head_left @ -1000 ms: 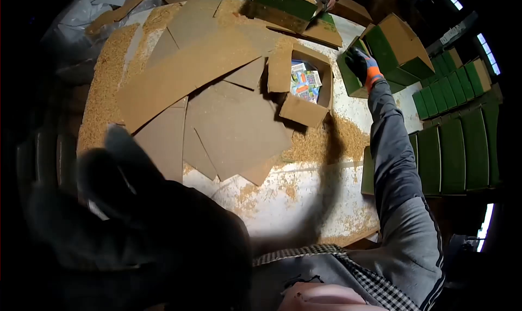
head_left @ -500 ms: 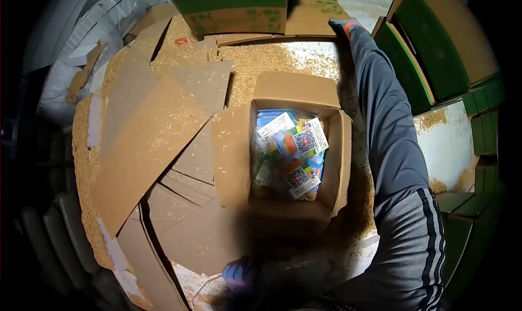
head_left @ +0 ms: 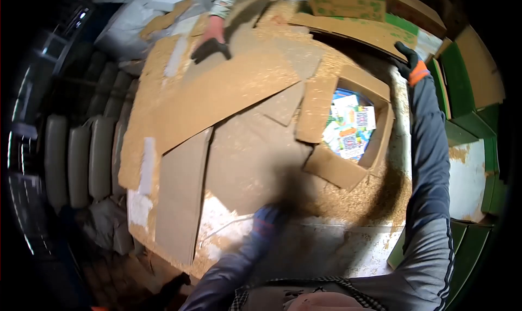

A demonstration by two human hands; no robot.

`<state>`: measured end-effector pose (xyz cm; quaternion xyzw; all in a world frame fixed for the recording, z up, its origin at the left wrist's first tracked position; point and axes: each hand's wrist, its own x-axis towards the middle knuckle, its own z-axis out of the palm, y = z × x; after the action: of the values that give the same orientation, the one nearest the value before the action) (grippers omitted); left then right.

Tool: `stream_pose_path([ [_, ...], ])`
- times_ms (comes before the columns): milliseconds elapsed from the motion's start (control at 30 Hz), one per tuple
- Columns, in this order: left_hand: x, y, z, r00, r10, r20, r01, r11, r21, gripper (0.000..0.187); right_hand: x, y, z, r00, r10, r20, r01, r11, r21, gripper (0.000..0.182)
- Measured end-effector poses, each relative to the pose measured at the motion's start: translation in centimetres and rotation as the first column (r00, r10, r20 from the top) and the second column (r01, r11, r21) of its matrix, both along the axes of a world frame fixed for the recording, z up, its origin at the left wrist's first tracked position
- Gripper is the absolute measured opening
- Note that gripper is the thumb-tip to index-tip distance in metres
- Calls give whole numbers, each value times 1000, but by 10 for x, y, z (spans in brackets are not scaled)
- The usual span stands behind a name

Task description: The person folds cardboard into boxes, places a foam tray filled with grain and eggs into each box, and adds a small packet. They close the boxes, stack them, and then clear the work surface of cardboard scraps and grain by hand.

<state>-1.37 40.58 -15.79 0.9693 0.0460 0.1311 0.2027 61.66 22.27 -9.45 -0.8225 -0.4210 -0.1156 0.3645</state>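
Observation:
My right hand (head_left: 410, 63), in a dark glove with an orange cuff, reaches far forward and grips the near right corner of a flat cardboard sheet (head_left: 356, 31) with green print. A dark gap shows under that sheet's near edge. My left hand (head_left: 266, 217), in a blue-grey glove, is low in the middle, close to brown cardboard (head_left: 239, 172); a dark blur covers its fingers. Between my arms stands an open cardboard box (head_left: 356, 175) with its flaps folded out. Colourful packs (head_left: 340, 120) and white cards with printed codes (head_left: 350, 143) lie inside it.
Another person's gloved hand (head_left: 212, 49) reaches over a large cardboard sheet (head_left: 228, 93) at the upper left. Wood shavings (head_left: 380, 199) cover much of the surface. A green-and-brown box (head_left: 348, 4) stands at the back, and more green boxes (head_left: 462, 82) line the right side.
My view has shifted, and the open box now appears farther right. Another person's hand has come in at the top left. More of my left arm shows, and my right hand is now at the sheet's corner.

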Motion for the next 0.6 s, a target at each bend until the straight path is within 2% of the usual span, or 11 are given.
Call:
stream_pose_path([
  [33, 2, 0, 3, 998, -6, 60, 0, 996, 88, 35, -12, 0, 11, 1000, 20, 10, -20, 1000, 2, 53],
  [100, 9, -7, 49, 998, 31, 52, -32, 999, 37, 38, -62, -1, 56, 998, -7, 64, 10, 999, -42, 51],
  [200, -4, -7, 32, 1000, 19, 18, -20, 999, 39, 46, -115, -25, 100, 1000, 23, 19, -23, 1000, 19, 46],
  [233, -9, -10, 33, 998, 40, 53, -42, 999, 27, 45, -133, -29, 111, 900, 179, -398, -59, 953, 297, 42],
  [267, -14, -9, 37, 994, 59, 96, -61, 998, 16, 45, -152, -32, 121, 658, 380, -650, 108, 807, 581, 39],
  [333, -33, -4, 42, 989, 48, 141, -53, 998, 27, 45, -179, -46, 149, 610, 397, -686, 74, 833, 548, 42],
  [367, -43, -7, 44, 987, 19, 158, -25, 999, 37, 44, -192, -56, 159, 935, 106, -339, -41, 980, 196, 45],
  [400, -62, -7, 64, 991, 59, 118, -69, 994, 83, 44, -221, -65, 174, 941, 59, -332, -2, 985, 170, 45],
  [467, -103, 8, 86, 986, 153, -64, -140, 974, 178, 47, -271, -69, 209, 993, 64, 95, -70, 996, 63, 44],
  [500, -124, 21, 91, 962, 237, -139, -197, 948, 251, 48, -284, -71, 234, 978, 71, 198, -63, 997, -46, 44],
  [600, -186, 93, 86, 885, 400, -239, -293, 876, 383, 52, -342, -74, 299, 957, 46, 286, 2, 986, -165, 37],
])
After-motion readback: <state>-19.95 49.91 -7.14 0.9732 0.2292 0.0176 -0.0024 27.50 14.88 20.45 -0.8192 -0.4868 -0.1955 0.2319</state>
